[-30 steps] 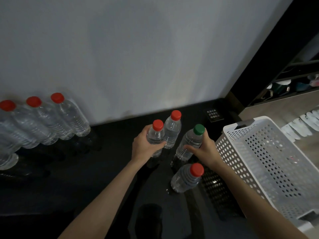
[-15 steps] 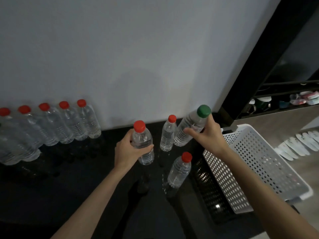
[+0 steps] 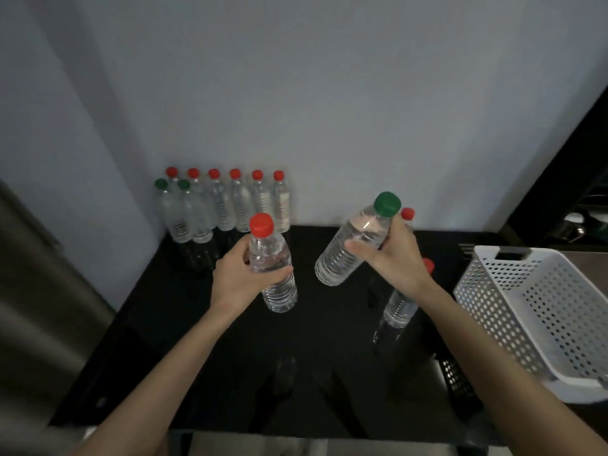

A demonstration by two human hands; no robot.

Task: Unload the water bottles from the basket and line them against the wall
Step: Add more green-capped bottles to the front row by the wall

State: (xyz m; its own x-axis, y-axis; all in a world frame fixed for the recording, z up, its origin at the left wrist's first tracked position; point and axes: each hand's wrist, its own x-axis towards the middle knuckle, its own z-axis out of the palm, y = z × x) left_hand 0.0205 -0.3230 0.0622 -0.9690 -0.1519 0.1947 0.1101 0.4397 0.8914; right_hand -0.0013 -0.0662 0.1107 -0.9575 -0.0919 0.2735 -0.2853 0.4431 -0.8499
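My left hand (image 3: 240, 278) grips a clear red-capped bottle (image 3: 274, 268), held upright above the black counter (image 3: 184, 317). My right hand (image 3: 391, 258) holds a green-capped bottle (image 3: 355, 241) tilted, its cap up and to the right. Several bottles (image 3: 227, 205) stand against the white wall at the back left, most red-capped and two green-capped in front. Two more red-capped bottles stand behind my right hand: one (image 3: 399, 307) below my wrist, the other (image 3: 408, 213) mostly hidden. The white perforated basket (image 3: 539, 311) sits at the right and looks empty.
A white wall (image 3: 329, 110) backs the counter. A grey metallic surface (image 3: 36, 291) borders the counter on the left. A dark vertical frame (image 3: 566, 159) and shelves with small items rise at the right. The counter's front edge runs along the bottom.
Both hands lifted their bottles off the counter and carried them leftward and up. The view swung left, bringing the whole row against the wall into sight.
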